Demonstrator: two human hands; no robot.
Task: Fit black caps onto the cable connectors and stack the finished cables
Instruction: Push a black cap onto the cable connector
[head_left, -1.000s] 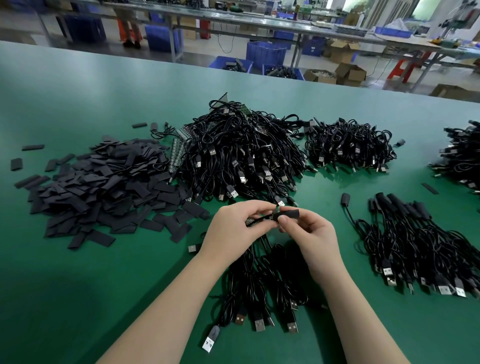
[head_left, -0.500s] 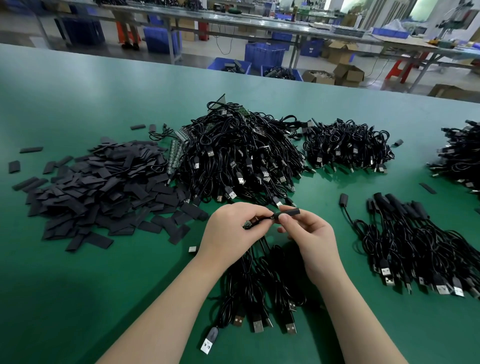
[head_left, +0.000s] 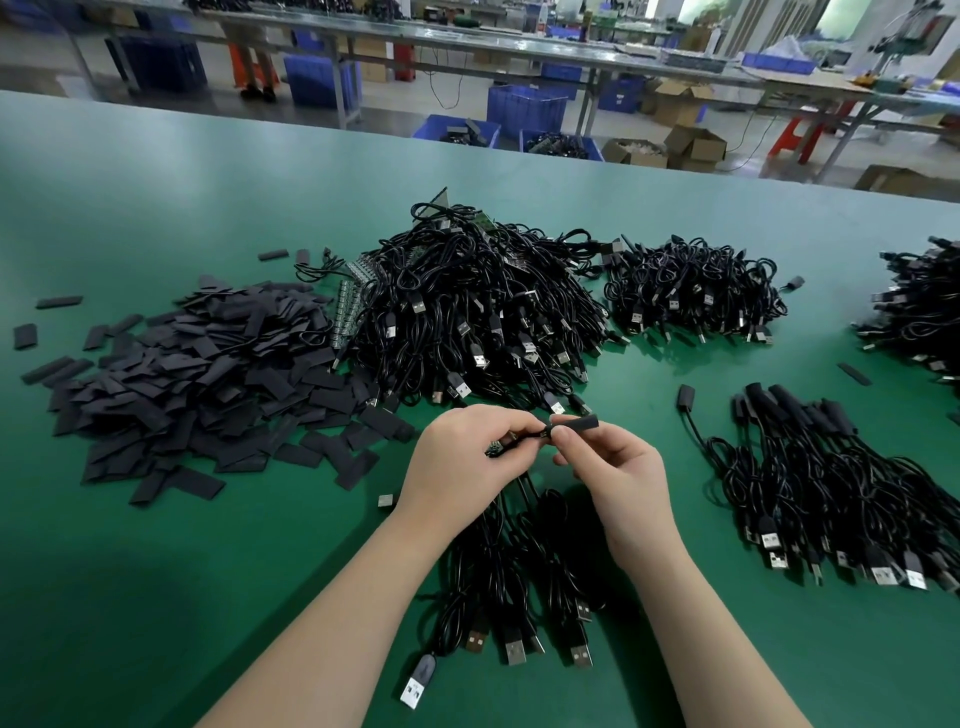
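Pinching a black cap (head_left: 575, 420) between thumb and fingertips, your right hand (head_left: 618, 480) holds it just right of the cable end (head_left: 524, 441), which your left hand (head_left: 467, 457) grips with curled fingers. Cap and connector meet between your hands, above the green table (head_left: 156, 597). Loose caps (head_left: 197, 379) are heaped to your left; capped cables (head_left: 831, 467) lie to your right.

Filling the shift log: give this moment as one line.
step: capping | left hand: holds cable end | right hand: pinches black cap | finished cables: right
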